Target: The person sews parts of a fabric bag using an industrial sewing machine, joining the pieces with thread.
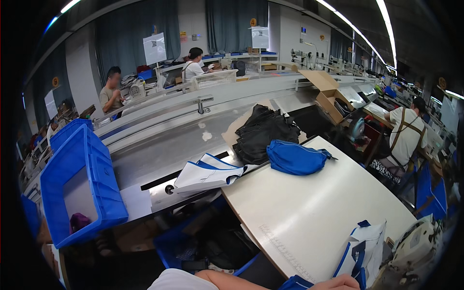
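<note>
My left forearm comes in at the lower edge from a white sleeve and runs to the right. What looks like my left hand (338, 283) is cut off by the bottom edge, so its fingers and grip are hidden. It is beside a white fabric piece with blue trim (371, 244), which stands at the near right of the white tabletop (309, 208). A bit of blue fabric (296, 283) shows just left of the hand. My right hand is out of view. A blue fabric pouch (297, 158) lies at the tabletop's far edge.
A cream sewing machine (414, 244) stands at the right. Black fabric pieces (265, 133) are piled beyond the table, near white blue-edged pieces (209, 174). A blue crate (104, 186) sits at left, an open cardboard box (333, 104) farther back. Other people work nearby.
</note>
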Tool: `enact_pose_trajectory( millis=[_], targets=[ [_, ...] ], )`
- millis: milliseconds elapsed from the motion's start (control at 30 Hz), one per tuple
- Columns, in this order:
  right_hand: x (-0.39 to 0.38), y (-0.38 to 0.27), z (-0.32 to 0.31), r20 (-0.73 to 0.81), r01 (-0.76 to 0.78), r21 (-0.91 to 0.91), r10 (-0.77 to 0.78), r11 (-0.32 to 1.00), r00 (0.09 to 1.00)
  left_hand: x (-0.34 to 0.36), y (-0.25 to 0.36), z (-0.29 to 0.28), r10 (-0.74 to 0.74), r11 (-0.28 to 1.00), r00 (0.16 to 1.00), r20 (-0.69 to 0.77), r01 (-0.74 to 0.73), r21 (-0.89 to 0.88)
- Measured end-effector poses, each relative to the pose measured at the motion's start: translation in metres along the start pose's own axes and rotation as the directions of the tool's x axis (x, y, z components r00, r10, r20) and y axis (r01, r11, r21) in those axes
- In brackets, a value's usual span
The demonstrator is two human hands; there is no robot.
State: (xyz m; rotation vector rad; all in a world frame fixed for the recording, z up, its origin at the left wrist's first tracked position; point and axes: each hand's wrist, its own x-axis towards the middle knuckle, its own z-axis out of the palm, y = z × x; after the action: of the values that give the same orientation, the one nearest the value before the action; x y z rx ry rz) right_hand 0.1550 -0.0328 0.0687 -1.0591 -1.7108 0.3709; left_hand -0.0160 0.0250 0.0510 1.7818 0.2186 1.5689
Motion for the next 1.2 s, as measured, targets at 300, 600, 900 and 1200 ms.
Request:
enact_pose_trajectory(
  millis=[300, 600, 900, 1200],
  targets=[
    [-0.005, -0.006, 0.007, 0.098, -0.090, 0.316, 0.062, 0.945, 0.993, 0.041, -0.070, -0.103, -0.039, 0.860, 0.983, -0.177, 0.124, 0.495],
    [-0.002, -0.006, 0.013, 0.245, -0.144, 0.343, 0.060, 0.928, 0.968, 0.115, -0.249, -0.265, -0.290, 0.030, 0.856, -0.429, 0.456, 0.890],
    [0.006, 0.002, 0.007, 0.363, -0.240, 0.429, 0.077, 0.871, 0.929, 0.132, -0.214, -0.311, -0.394, 0.656, 0.592, -0.703, 0.717, 0.236],
    [0.010, -0.012, 0.002, 0.400, -0.202, 0.407, 0.025, 0.891, 0.916, 0.116, -0.224, -0.308, -0.376, 0.716, 0.670, -0.640, 0.648, 0.258]
  ],
)
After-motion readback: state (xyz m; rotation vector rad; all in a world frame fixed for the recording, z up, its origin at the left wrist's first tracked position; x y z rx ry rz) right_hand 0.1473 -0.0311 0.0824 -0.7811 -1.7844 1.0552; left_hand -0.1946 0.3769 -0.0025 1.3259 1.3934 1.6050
